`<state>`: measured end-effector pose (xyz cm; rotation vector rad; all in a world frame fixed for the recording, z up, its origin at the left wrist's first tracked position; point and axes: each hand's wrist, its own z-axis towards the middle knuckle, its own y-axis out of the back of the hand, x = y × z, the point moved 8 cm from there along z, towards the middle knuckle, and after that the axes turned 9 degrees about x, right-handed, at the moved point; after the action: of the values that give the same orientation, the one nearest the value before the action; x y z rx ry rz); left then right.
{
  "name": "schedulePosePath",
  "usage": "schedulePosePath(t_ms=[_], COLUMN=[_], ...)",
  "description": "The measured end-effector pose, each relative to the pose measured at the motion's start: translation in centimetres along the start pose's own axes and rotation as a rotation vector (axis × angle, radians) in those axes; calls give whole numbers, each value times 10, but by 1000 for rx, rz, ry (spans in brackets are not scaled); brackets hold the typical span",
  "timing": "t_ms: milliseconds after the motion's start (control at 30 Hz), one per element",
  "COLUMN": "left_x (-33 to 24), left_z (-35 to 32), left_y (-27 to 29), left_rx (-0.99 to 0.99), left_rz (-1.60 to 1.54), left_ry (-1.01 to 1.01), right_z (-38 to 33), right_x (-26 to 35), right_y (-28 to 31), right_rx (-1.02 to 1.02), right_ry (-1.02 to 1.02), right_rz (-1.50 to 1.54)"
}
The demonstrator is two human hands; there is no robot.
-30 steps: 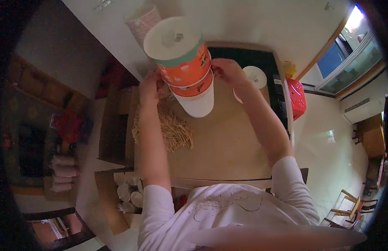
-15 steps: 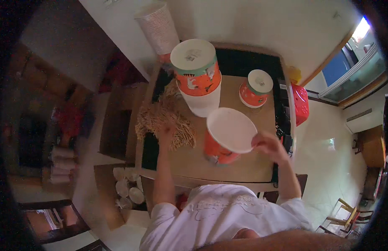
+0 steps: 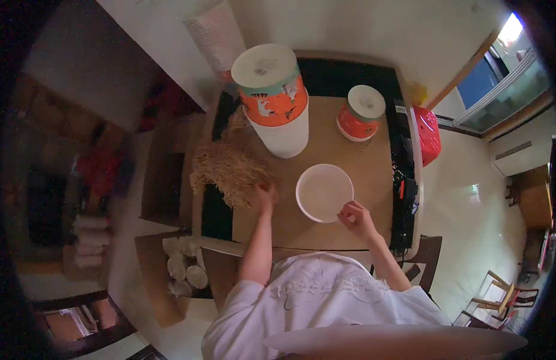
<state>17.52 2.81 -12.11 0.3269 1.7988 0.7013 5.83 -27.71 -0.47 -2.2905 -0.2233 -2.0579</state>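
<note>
A white-lined paper bucket stands upright on the table in front of me, its round mouth facing up and nothing visible inside. At the near right of its rim, my right hand is closed, thumb and fingers pinching the edge. To the left lies a tangled heap of tan shredded paper. My left hand is at the heap's right edge, fingers curled into the strands; the fingertips are partly hidden. Beyond the heap stands a stack of upturned orange-and-white buckets with a pale lid-like base on top.
A shorter upturned orange bucket stack stands at the far right of the brown board. A tall stack of white cups leans at the back left. Black power strips line the right edge. An open carton holds white tubs.
The bucket has gone from tilted to upright, and my right hand has moved left and nearer me along with its rim. My left hand has slid right, from within the shredded paper to its edge.
</note>
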Motion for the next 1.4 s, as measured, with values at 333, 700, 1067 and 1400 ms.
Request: schedulePosePath(t_ms=[333,700,1067,1400], left_x=[-7,-109,13,92], left_z=[-26,-212,-204,-198], left_y=[-7,41,32,20], left_rx=[103,616,589,915], left_rz=[-150,-366,184,473], left_ry=[-314,-264,-297,-88], right_z=[-11,-31,10,21], right_x=[42,-22,48,36], right_y=[-49,-123,-82,-11], right_rx=[116,327,26,-162], right_ry=[53,-454,-356,-235], right_rz=[-116,86,814,702])
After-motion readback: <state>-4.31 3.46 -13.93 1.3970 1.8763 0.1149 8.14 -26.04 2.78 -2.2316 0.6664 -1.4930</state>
